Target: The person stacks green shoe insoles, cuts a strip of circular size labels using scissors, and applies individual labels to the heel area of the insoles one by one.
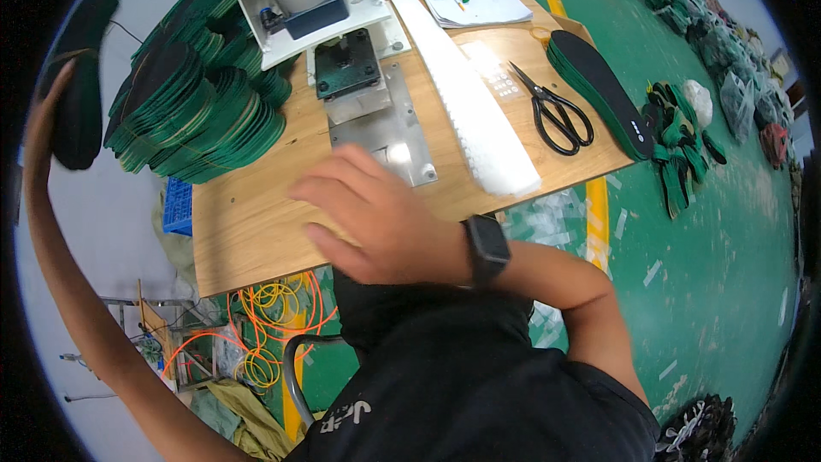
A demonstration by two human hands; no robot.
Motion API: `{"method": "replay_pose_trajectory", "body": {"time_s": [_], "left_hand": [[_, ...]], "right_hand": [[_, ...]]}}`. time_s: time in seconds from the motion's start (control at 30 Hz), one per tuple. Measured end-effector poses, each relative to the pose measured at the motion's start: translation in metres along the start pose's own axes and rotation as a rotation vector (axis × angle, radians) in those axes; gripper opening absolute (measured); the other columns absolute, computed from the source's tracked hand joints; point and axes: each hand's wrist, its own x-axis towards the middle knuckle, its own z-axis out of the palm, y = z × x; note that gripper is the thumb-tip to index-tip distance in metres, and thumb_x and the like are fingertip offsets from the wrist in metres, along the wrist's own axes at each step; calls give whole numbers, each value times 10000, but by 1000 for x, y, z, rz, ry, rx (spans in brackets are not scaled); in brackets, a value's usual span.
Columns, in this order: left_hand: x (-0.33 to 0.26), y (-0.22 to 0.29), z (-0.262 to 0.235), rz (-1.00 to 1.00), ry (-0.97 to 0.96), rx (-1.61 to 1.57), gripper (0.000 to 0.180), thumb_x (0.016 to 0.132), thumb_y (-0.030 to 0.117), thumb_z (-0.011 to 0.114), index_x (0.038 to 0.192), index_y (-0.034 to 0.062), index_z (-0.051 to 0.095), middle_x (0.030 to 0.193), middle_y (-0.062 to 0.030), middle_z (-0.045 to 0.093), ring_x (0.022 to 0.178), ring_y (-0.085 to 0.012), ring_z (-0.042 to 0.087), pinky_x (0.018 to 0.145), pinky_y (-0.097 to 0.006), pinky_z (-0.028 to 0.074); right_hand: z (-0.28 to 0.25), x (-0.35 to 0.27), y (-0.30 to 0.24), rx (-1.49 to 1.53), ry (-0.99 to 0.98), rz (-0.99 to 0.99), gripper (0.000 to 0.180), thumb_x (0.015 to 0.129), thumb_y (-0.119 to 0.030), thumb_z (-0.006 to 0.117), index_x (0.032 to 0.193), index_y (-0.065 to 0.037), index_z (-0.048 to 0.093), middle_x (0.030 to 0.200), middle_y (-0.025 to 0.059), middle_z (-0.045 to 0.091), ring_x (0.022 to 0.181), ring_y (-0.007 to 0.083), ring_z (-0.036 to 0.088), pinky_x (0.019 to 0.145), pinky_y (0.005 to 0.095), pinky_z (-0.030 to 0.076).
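Note:
At the far left my left hand (pixel 53 90) is raised and closed on a black insole (pixel 81 115), possibly a bundle with a band round it. My right hand (pixel 359 218), with a dark watch on its wrist, hovers over the near part of the wooden table (pixel 248 231). Its fingers are apart, slightly blurred, and hold nothing. Just beyond it lies the metal base plate (pixel 385 133) of a press (pixel 346 68). Thick banded stacks of black and green insoles (pixel 192 111) stand at the table's left side, between my left hand and the press.
Right of the press lie a long white strip (pixel 462 94), black-handled scissors (pixel 560 115), an insole stack (pixel 599 90) and a notebook (pixel 470 0) with a green pen. A blue crate (pixel 178 205) and orange and yellow hoses (pixel 269 316) are below the table. Green scraps (pixel 680 145) lie on the floor.

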Motion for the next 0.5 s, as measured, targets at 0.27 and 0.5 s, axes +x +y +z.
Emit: {"method": "replay_pose_trajectory", "body": {"time_s": [0.27,0.5], "left_hand": [[-329,59,127,-319,128,-1035,670,809,343,684,1288,-45,422,1189,-132,551,1038,-217,562,911,-369,467],[-399,93,168,-664,-100,-1532,613,939,507,458,1322,31,413,1277,-99,515,1156,-222,511,971,-369,430]], "right_hand": [[74,11,-29,43,250,-80,369,726,-5,623,1062,102,516,1018,179,494,948,333,475,838,421,425],[62,-36,-48,52,82,5,172,719,-80,656,823,12,556,897,118,503,863,294,490,784,382,422]]}}
